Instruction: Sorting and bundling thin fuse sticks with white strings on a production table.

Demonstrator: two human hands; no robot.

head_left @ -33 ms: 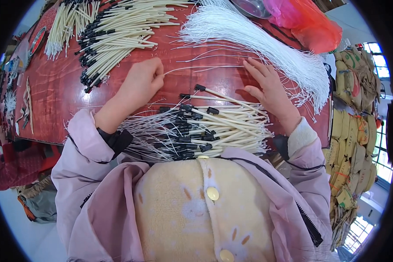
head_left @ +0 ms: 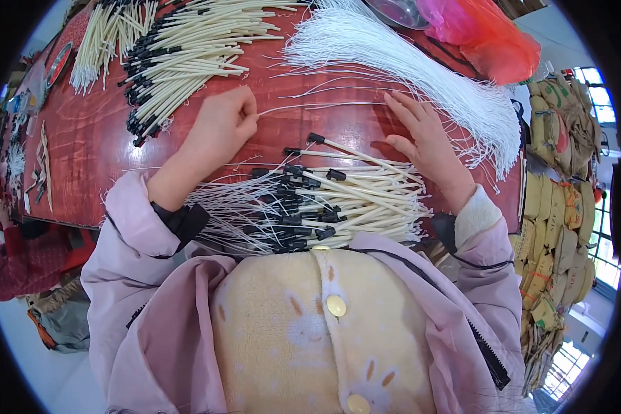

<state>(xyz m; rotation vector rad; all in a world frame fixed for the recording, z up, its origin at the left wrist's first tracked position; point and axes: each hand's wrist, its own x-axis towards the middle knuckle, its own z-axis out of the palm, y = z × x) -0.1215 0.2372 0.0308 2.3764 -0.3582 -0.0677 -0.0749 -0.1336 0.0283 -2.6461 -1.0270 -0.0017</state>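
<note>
My left hand (head_left: 224, 127) is closed in a pinch on a thin white cord (head_left: 345, 105), which runs across the red table toward my other hand. My right hand (head_left: 424, 138) has its thumb and fingers apart, with the fingertips beside the cord's far stretch; whether they touch it I cannot tell. Between my forearms and close to my body lies a pile of cream-coloured tubes (head_left: 372, 193) with black end pieces and loose white strings. Beyond my right hand spreads a thick bundle of white cords (head_left: 386, 55), a few strays trailing off it.
More cream tubes with black ends (head_left: 193, 58) are heaped at the far left, beside another tube bundle (head_left: 121, 34). A metal bowl (head_left: 400, 12) and a pink-red plastic bag (head_left: 486, 38) sit at the far right. Stacked brown sacks (head_left: 555, 241) stand right of the red table (head_left: 83, 165).
My left hand has shifted very slightly up and to the left, still pinching the cord. My right hand stays in place.
</note>
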